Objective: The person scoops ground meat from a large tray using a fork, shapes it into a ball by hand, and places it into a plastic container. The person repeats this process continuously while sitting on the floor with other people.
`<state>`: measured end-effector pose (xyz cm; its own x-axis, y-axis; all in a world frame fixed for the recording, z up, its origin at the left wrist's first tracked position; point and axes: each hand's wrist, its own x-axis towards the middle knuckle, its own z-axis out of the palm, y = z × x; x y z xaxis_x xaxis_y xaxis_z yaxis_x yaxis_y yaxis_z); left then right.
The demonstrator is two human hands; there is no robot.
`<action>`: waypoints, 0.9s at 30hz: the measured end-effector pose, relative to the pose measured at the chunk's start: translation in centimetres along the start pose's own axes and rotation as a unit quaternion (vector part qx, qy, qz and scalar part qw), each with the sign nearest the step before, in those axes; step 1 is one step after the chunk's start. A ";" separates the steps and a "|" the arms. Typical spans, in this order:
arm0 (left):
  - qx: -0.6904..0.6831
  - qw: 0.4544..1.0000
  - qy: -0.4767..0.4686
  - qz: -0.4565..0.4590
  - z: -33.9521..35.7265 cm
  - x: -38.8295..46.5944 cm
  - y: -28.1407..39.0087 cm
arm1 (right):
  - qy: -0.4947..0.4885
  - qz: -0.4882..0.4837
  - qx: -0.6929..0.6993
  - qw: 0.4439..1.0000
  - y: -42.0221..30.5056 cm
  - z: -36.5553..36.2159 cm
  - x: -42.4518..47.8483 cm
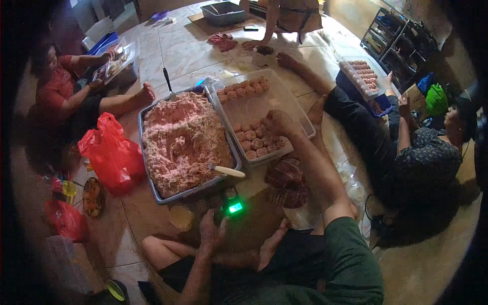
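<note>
My right hand (pixel 280 122) reaches over the clear plastic box (pixel 249 108), at the near rows of minced-meat balls (pixel 253 139); its fingers point down and what they hold is hidden. Another group of balls lies along the box's far end. My left hand (pixel 211 228) is low in front of me, beside a small digital scale (pixel 233 206) with a lit green display; its thumb and fingers look apart. Left of the box stands a grey tub (pixel 153 190) full of raw minced meat (pixel 183 141). A tool with a pale handle (pixel 228 171) rests in the meat's near right corner.
A dark-handled tool (pixel 167 82) stands at the tub's far edge. Red plastic bags (pixel 112 156) lie left, a checked cloth (pixel 289 179) right. Several people sit around; a person (pixel 63 87) at left holds a tray, and another box of meatballs (pixel 364 78) is at far right.
</note>
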<state>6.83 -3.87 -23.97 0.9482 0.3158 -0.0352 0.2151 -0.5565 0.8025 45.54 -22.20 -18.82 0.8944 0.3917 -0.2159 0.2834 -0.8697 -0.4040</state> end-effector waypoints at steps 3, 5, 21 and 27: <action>0.066 0.994 -0.079 -0.036 1.4 2.8 -0.2 | -0.031 0.021 0.040 0.999 0.7 0.7 0.5; 0.041 0.992 -0.110 -0.053 3.4 3.8 -1.6 | -0.022 0.000 0.038 0.999 2.6 0.9 0.6; -0.168 0.978 0.057 0.105 1.3 2.1 4.3 | -0.047 -0.180 -0.153 0.971 -12.9 4.1 -12.7; -0.155 0.985 0.038 0.070 -3.4 -2.0 6.9 | -0.023 -0.198 -0.123 0.972 -17.7 4.6 -13.9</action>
<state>5.58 -5.72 -16.29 0.9406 0.3158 0.1245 -0.0097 -0.3416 0.9398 26.44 -10.84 -12.77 0.6838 0.7184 -0.1280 0.6817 -0.6914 -0.2390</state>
